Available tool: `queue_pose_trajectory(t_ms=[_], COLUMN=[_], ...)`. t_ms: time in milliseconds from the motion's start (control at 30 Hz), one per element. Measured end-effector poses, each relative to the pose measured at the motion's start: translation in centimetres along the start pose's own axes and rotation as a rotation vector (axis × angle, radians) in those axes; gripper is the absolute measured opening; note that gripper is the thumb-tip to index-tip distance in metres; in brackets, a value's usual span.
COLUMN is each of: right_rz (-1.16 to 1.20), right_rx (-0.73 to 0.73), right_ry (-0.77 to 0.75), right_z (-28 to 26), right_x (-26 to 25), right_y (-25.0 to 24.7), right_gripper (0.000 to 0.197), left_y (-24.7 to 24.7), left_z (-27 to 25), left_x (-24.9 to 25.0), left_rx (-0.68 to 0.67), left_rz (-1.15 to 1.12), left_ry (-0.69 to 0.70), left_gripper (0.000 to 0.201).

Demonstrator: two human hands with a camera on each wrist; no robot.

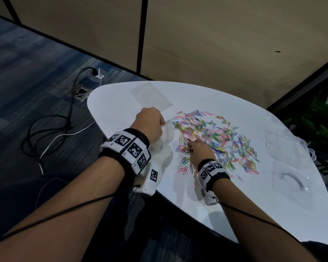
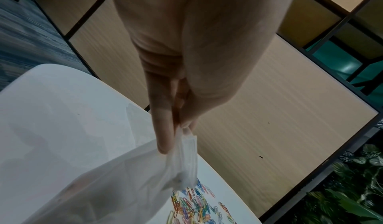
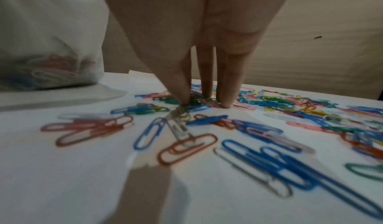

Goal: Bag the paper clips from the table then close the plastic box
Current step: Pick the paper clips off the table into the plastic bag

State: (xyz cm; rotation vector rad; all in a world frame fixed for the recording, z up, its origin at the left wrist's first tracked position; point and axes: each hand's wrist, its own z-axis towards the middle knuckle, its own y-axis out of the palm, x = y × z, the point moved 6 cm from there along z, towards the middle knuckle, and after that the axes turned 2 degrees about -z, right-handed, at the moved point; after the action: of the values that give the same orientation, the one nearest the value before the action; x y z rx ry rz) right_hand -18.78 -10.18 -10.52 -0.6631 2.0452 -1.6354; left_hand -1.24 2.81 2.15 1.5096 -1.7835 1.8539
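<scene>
counter (image 1: 121,99): big white rounded top, takes up most of the head view, with carpet and some cables on the floor off its left edge.

plastic box (image 1: 290,167): clear, lying open flat near the right edge of the counter, well apart from both hands. Pretty hard to make out against the white tbh.

paper clips (image 1: 216,137): a wide scatter of mixed colours (blue, green, pink, yellow, orange, some plain) across the middle of the counter, between the bag and the box.

spare bag (image 1: 151,96): another flat clear one lying at the far side of the counter, beyond the left hand.

bag (image 1: 166,135): clear plastic, hanging just left of the clip pile. The right wrist view shows a bunch of clips already sitting in its bottom.

left hand (image 1: 150,123): fingers and thumb pinching the top edge of the bag, holding it up off the counter.

right hand (image 1: 198,148): down in the near-left part of the pile, fingers pointing straight down and close together, fingertips (image 3: 225,103) right on the clips. Can't tell if it's actually got hold of any.
</scene>
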Motion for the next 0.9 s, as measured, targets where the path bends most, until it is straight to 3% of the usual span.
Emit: queue_pose_trajectory(t_ms=[133,233,300,400,467,533,633,733,900], right_rz=[0.07,0.331,0.618,1.266,1.648,1.843,1.849,1.652,1.389], right_rx=[0.004,0.03,0.036,0.004,-0.01,-0.064,-0.097,-0.065,-0.104], right_ry=[0.061,0.278,0.429,0.566,0.519,0.425,0.322,0.289,0.235], right_z=[0.7,0.6,0.2,-0.9,-1.5,-2.2,-2.6,-2.6,-2.0], right_x=[1.0,3.6,5.5,5.8,3.9,1.0,-3.2,-6.1,-7.7], right_y=[-0.4,-1.1,-0.8,-0.9,-2.4,-4.4,-5.9,-5.9,-5.1], right_gripper=[0.027,0.019,0.012,0.012,0.015,0.02,0.02,0.015,0.04], left_y=[0.2,0.3,0.3,0.5,0.7,0.8,1.1,1.4,1.1], left_z=[-0.1,-0.1,-0.1,-0.3,-0.4,-0.4,-0.4,-0.4,-0.5], left_x=[0.0,0.2,0.4,0.7,0.8,0.9,0.9,1.1,1.3], left_rx=[-0.006,-0.014,-0.025,-0.045,-0.048,-0.043,-0.049,-0.063,-0.056], left_rz=[0.019,0.037,0.048,0.05,0.055,0.054,0.043,0.056,0.052], left_ry=[0.004,0.006,0.01,0.009,0.009,0.008,0.002,0.015,0.023], left_gripper=[0.029,0.03,0.032,0.032,0.031,0.031,0.028,0.024,0.025])
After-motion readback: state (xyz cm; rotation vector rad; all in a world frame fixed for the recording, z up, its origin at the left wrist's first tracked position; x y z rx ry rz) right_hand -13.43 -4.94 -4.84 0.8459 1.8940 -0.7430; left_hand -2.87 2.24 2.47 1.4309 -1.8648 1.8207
